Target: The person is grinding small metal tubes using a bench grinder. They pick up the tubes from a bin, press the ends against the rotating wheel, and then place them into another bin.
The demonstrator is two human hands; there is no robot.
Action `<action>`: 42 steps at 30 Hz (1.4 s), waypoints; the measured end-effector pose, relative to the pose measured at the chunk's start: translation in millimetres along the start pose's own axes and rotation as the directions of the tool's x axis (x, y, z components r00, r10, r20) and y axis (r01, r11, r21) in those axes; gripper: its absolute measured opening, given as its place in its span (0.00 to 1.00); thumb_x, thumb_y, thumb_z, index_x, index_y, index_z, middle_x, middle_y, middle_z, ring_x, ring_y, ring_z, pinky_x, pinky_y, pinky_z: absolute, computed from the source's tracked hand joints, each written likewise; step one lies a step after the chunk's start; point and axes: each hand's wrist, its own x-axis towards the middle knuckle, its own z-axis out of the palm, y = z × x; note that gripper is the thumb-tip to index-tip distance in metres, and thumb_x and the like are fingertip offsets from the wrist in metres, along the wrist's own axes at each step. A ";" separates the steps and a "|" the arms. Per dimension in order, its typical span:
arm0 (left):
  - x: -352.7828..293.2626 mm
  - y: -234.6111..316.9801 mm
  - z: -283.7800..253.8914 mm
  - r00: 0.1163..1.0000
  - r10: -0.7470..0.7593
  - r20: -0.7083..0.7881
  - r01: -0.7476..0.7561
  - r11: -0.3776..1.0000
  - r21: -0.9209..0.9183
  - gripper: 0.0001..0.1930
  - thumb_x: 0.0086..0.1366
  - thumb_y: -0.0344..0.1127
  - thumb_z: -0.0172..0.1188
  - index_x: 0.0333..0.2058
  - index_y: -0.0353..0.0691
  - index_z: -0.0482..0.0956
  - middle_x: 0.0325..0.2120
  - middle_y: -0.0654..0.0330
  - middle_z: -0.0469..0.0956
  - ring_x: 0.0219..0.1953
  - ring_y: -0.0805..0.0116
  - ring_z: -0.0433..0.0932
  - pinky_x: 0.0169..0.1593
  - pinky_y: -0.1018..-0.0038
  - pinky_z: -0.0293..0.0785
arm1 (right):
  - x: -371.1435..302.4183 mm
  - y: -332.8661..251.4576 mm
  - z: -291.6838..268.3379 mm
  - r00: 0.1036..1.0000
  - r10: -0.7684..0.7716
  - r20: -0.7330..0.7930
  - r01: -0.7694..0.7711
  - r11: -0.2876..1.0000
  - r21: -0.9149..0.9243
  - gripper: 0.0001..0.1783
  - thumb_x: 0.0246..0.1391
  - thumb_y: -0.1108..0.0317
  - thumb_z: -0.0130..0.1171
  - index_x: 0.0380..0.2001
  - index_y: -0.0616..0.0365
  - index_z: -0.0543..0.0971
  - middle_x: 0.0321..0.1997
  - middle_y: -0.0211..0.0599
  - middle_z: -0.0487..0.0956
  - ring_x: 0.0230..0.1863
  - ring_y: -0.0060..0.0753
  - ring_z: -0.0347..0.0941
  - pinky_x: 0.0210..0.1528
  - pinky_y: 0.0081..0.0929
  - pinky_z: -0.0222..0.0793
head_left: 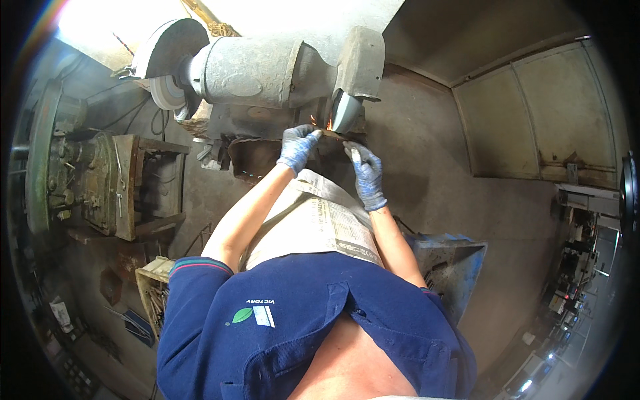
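I have both gloved hands on the near side of the grinder (250, 70), just under its right-hand wheel (345, 115), and the grinding looks well into contact but not finished: orange sparks (313, 121) fly between that wheel and the left fingertips. The thin metal strip (331, 135) sits at the lower edge of the grinder's right-hand wheel, bridging the gap between the hands. My left hand (298, 145) pinches the strip's left end between thumb and fingertips; my right hand (367, 175), a little lower and to the right of the grinder's wheel, pinches the other end, its remaining fingers seeming curled, though I can't make out each one from here. The strip is too small in view for me to judge how much of its edge is ground and how much is left. Nearer the body than the grinder, newspaper (300, 230) covers the lap. A wooden box (157, 268) lies near and to the left of the grinder, a blue bin (477, 267) near and to the right; both hold loose pieces, and I can't tell whether those are finished or waiting. The grinder's left-hand wheel (167, 92) has no strip against it.
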 end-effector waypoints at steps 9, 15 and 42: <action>-6.8 9.2 13.4 1.000 -0.010 0.002 0.010 0.998 -0.058 0.05 0.60 0.30 0.58 0.29 0.34 0.79 0.21 0.66 0.77 0.20 0.79 0.70 0.23 0.79 0.67 | 1.1 4.4 -6.1 0.992 0.122 -0.035 -0.117 0.987 0.111 0.12 0.57 0.69 0.53 0.39 0.67 0.77 0.43 0.41 0.78 0.44 0.29 0.74 0.53 0.27 0.68; 2.6 3.8 -15.3 0.999 -0.038 -0.035 0.038 0.999 -0.022 0.06 0.59 0.29 0.58 0.30 0.33 0.80 0.23 0.65 0.78 0.24 0.79 0.69 0.31 0.79 0.67 | 5.1 7.8 17.4 0.992 0.125 0.023 -0.127 0.968 0.218 0.14 0.58 0.68 0.51 0.43 0.68 0.75 0.45 0.44 0.77 0.48 0.36 0.73 0.57 0.32 0.66; -121.6 32.4 -17.7 0.693 0.533 0.486 -0.535 0.831 -0.149 0.08 0.53 0.19 0.62 0.34 0.30 0.79 0.32 0.53 0.78 0.41 0.68 0.77 0.47 0.75 0.72 | -140.1 -124.2 4.7 0.885 -0.460 -0.071 0.399 0.828 -0.393 0.24 0.46 0.59 0.63 0.43 0.64 0.78 0.51 0.48 0.72 0.56 0.43 0.66 0.59 0.34 0.59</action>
